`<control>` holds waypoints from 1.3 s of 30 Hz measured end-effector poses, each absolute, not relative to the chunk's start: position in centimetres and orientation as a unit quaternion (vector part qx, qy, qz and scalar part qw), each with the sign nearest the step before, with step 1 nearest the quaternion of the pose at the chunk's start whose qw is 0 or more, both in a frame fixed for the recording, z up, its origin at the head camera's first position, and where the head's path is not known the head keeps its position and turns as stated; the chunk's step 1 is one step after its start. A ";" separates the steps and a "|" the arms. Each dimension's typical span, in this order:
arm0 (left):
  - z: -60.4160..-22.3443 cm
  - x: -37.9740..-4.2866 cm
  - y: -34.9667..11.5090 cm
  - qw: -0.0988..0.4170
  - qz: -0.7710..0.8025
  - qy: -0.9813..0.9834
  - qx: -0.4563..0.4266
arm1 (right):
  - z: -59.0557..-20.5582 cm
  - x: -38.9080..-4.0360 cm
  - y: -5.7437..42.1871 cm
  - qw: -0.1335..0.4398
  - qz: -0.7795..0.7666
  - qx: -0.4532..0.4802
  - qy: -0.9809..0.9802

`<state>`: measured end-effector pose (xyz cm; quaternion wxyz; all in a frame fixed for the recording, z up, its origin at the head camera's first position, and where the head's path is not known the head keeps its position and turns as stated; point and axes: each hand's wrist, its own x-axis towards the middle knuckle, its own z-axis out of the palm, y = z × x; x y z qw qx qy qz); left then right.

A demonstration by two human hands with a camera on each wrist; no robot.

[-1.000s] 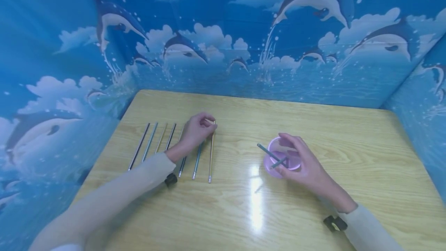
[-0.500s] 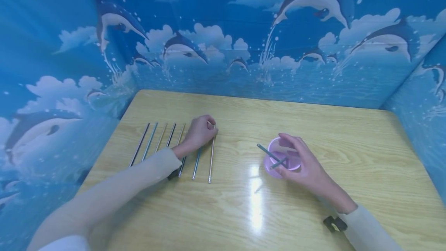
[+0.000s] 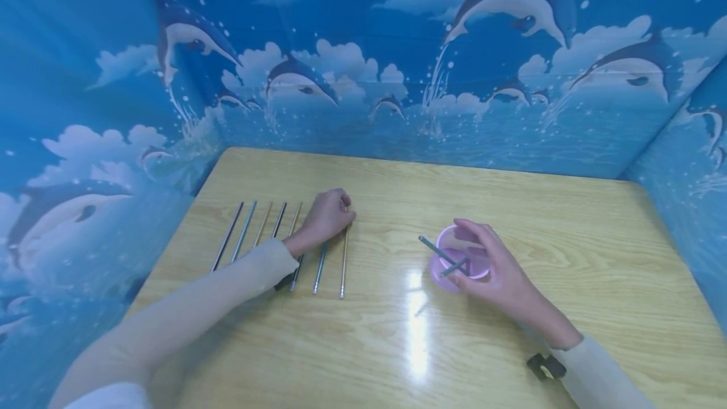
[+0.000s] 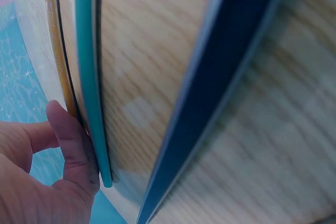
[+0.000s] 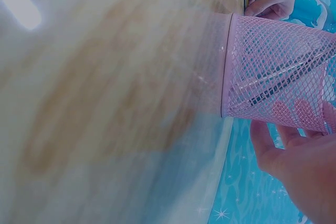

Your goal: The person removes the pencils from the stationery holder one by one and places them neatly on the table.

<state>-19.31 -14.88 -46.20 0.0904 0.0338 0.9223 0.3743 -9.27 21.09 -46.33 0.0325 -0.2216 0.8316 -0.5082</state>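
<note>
My left hand pinches the far end of a yellow pencil, the rightmost in a row of pencils lying on the table. In the left wrist view, the thumb and a finger meet at this yellow pencil, close beside a teal pencil. Over on the right, my right hand grips a pink mesh pencil cup around its side. Two dark green pencils lean inside the cup, their ends sticking out past the rim. The cup stands upright on the table.
Several more pencils, among them a dark one and a light blue one, lie side by side at the left, partly under the left forearm. Dolphin-print curtains enclose the wooden table at the back and sides.
My left hand has shifted slightly toward me, its fingertips closing on the far end of the yellow pencil. The right hand and the cup stay where they were.
</note>
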 end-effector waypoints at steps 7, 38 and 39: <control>-45.6 -19.0 -14.9 0.078 0.382 0.921 0.022 | -46.2 -9.2 21.1 0.036 -0.510 -0.221 0.831; -41.3 -10.6 -8.8 0.026 0.709 0.673 0.206 | -46.4 -9.2 21.2 0.035 -0.515 -0.221 0.828; -41.4 -10.5 -8.6 0.033 0.713 0.668 0.209 | -46.4 -9.2 21.2 0.037 -0.514 -0.221 0.828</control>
